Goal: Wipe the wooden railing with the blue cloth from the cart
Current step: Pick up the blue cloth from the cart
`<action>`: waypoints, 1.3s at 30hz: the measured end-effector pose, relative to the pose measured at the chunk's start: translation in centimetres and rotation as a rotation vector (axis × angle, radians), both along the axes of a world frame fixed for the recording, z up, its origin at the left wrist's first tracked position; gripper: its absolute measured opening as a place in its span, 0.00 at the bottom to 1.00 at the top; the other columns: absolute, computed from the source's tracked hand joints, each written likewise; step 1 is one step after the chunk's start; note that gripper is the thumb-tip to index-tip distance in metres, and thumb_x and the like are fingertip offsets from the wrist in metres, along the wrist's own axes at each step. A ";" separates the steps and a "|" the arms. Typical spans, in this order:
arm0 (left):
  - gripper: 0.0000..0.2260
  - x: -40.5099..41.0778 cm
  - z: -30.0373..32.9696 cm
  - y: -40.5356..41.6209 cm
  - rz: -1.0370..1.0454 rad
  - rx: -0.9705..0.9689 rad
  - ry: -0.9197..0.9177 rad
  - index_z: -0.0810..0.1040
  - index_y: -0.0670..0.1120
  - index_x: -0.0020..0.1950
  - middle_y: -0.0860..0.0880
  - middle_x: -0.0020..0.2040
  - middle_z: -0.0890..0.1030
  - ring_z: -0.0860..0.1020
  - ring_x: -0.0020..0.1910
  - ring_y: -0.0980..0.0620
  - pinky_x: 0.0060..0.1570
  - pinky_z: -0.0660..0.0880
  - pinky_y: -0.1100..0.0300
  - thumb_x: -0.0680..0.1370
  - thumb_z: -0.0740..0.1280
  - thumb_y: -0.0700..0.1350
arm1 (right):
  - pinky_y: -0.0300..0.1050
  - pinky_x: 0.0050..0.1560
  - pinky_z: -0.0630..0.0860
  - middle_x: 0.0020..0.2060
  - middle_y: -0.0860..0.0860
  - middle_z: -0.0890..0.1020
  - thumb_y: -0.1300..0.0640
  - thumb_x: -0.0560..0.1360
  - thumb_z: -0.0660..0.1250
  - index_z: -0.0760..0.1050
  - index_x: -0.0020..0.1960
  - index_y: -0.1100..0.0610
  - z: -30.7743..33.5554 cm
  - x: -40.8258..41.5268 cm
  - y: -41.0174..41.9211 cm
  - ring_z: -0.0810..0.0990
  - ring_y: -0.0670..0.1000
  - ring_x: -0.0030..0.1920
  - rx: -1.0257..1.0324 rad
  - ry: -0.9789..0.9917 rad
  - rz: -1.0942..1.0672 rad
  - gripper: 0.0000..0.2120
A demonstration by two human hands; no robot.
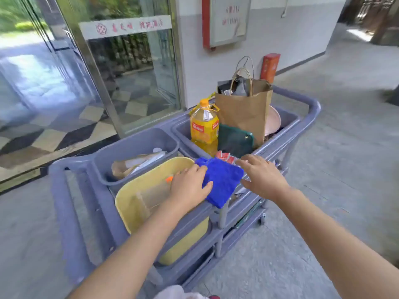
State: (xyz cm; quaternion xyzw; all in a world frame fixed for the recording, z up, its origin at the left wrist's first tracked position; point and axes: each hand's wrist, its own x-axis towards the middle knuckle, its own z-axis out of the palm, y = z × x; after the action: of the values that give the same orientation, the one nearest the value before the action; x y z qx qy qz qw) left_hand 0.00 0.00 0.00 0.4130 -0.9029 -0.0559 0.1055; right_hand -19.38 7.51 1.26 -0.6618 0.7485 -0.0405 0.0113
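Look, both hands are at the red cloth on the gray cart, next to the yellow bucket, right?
Almost. The head view shows the cloth is blue, not red. The rest holds: the left hand and the right hand are both at it on the gray cart, next to the yellow bucket.

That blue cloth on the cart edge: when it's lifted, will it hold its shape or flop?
Probably flop: the blue cloth already drapes over the cart rim, one corner hanging. It looks like fuzzy, light fabric, so likely grippy rather than slippery. The left hand rests on its edge; the right hand hovers open beside it.
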 end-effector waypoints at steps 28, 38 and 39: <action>0.19 -3.2 -5.7 0.2 0.019 0.242 0.018 0.71 0.48 0.65 0.46 0.65 0.75 0.74 0.62 0.45 0.55 0.72 0.52 0.73 0.62 0.38 | 0.49 0.52 0.76 0.58 0.51 0.80 0.58 0.74 0.59 0.74 0.61 0.51 -5.8 -4.7 -3.9 0.76 0.54 0.60 0.024 -0.156 0.423 0.16; 0.05 -8.1 6.4 -3.7 -0.203 0.425 0.319 0.77 0.48 0.48 0.51 0.46 0.82 0.78 0.46 0.54 0.48 0.76 0.53 0.74 0.66 0.41 | 0.33 0.34 0.70 0.26 0.42 0.76 0.64 0.66 0.66 0.78 0.39 0.54 3.5 -10.1 -1.9 0.71 0.46 0.31 -0.129 -0.538 0.109 0.07; 0.04 -9.6 7.4 -4.0 -0.246 0.442 0.300 0.78 0.47 0.48 0.48 0.47 0.82 0.79 0.47 0.51 0.49 0.76 0.50 0.75 0.66 0.41 | 0.30 0.34 0.70 0.27 0.40 0.77 0.64 0.66 0.66 0.78 0.39 0.52 4.6 -11.3 -1.0 0.73 0.44 0.32 -0.145 -0.578 0.063 0.08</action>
State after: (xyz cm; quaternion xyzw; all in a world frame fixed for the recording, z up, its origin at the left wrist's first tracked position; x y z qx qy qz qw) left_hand -9.58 -3.96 7.43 0.3007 -0.8863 -0.3241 0.1377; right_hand -30.69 6.53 5.89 -0.6450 0.6885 -0.2800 0.1779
